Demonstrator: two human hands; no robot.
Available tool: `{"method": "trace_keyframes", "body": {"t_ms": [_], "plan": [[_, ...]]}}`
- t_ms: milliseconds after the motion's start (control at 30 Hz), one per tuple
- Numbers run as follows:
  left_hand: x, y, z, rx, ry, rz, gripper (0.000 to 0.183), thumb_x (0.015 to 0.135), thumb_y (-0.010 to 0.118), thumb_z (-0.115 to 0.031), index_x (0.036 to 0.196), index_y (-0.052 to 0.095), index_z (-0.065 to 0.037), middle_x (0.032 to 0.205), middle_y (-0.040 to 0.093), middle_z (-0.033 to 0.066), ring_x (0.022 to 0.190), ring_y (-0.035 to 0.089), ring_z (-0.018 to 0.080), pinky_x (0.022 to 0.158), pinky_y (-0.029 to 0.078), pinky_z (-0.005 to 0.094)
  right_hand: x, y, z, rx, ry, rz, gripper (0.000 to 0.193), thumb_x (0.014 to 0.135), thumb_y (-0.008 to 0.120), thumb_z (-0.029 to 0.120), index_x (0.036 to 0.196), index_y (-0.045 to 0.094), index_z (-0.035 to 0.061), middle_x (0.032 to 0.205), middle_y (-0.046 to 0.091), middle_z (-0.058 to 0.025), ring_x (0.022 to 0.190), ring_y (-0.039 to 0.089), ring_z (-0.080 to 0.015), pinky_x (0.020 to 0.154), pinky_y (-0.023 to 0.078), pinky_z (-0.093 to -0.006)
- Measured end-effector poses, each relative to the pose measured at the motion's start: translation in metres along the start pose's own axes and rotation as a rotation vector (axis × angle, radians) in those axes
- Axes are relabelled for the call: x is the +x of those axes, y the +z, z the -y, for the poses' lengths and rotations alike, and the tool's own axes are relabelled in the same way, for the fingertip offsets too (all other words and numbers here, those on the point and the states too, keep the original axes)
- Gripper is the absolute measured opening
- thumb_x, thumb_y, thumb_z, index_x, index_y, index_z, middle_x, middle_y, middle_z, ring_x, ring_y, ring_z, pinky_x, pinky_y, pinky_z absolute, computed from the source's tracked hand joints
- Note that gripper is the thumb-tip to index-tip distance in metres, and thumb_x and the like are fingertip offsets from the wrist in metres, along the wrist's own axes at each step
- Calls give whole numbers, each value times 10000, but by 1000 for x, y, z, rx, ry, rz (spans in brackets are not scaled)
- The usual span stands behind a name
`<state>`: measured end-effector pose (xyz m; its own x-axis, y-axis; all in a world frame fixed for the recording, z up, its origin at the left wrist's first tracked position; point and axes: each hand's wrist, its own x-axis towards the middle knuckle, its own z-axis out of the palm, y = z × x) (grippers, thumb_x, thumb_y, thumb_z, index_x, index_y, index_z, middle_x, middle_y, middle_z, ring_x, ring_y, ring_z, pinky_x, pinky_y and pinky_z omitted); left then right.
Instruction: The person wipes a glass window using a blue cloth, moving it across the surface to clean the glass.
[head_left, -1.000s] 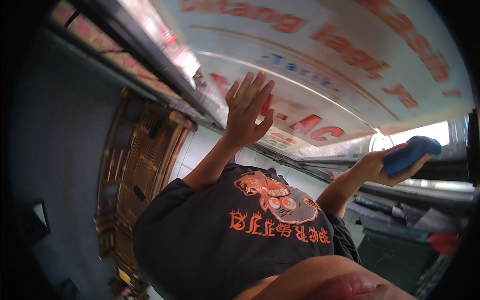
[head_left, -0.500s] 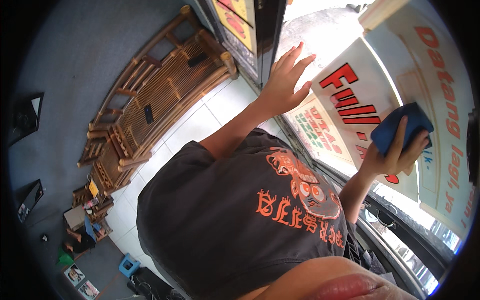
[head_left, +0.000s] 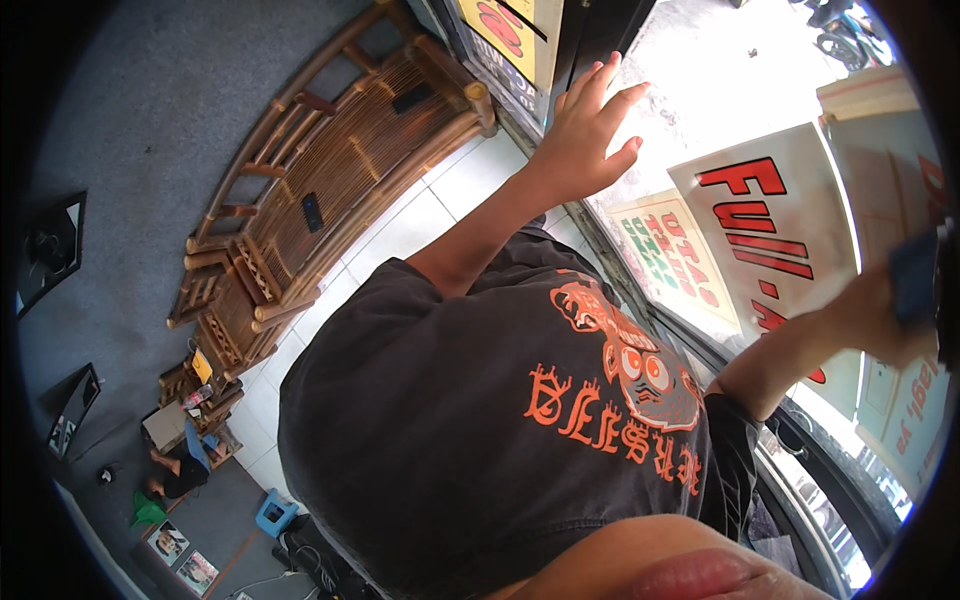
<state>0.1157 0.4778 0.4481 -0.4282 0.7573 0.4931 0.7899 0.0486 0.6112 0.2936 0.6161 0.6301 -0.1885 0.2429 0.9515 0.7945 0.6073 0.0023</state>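
My right hand (head_left: 877, 315), smeared by motion, is at the far right against the glass, closed on a folded blue cloth (head_left: 912, 282). Part of the cloth is cut off by the dark rim of the picture. Behind it are a sign with large red letters (head_left: 780, 215) and another red-lettered sheet (head_left: 905, 400) on the glass. My left hand (head_left: 583, 140) is raised near the dark door frame (head_left: 600, 40), fingers spread and holding nothing. Whether its fingertips touch the glass I cannot tell.
A bamboo bench (head_left: 350, 150) stands along the grey wall on the left, with a phone (head_left: 312, 213) lying on it. White floor tiles (head_left: 400, 220) run beside it. A blue plastic stool (head_left: 275, 512) is at the lower left. A metal window rail (head_left: 830, 490) runs along the lower right.
My right hand has swept to the right and slightly down across the glass with the blue cloth. My left hand stays raised with fingers spread; the whole view has shifted a little.
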Motion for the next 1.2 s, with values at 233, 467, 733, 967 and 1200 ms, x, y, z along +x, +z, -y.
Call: {"method": "trace_keyframes", "body": {"t_ms": [233, 467, 733, 967, 1200], "plan": [[8, -24, 28, 11, 14, -42, 485, 798, 578, -186, 1264, 466, -110, 1370, 287, 256, 1258, 297, 396, 1031, 244, 461, -63, 64, 47, 207, -382, 34, 447, 646, 702, 56, 1076, 652, 165, 1050, 661, -13, 980, 627, -246, 901, 473, -426], [17, -38, 63, -27, 18, -34, 495, 788, 598, -148, 1266, 472, -117, 1366, 298, 251, 1260, 304, 389, 1038, 243, 451, 25, 64, 28, 266, -616, -199, 316, 702, 716, 65, 1009, 656, 23, 892, 694, -55, 817, 660, -220, 777, 512, -356], [35, -38, 84, -44, -19, -47, 620, 799, 591, -111, 1354, 326, -36, 1408, 166, 301, 1306, 185, 430, 1045, 183, 493, 5, 72, 61, 133, -450, 133, 411, 656, 646, 187, 1067, 657, 173, 1076, 635, -8, 1003, 574, -248, 726, 381, -372], [62, -44, 90, -242, -38, -203, 675, 790, 570, -100, 1365, 233, 10, 1408, 179, 271, 1302, 224, 398, 1035, 245, 472, -8, 62, 64, 169, -525, 106, 335, 770, 553, 153, 1089, 633, 217, 1155, 596, 21, 1042, 548, -122, 768, 264, -322], [81, -36, 69, -279, 229, -368, 626, 733, 624, -50, 1287, 336, -10, 1355, 235, 250, 1218, 318, 368, 964, 347, 472, 62, 22, 55, 86, -218, -261, 375, 667, 712, 54, 1037, 653, 38, 1083, 618, -122, 1050, 557, -292, 920, 393, -360]]}}
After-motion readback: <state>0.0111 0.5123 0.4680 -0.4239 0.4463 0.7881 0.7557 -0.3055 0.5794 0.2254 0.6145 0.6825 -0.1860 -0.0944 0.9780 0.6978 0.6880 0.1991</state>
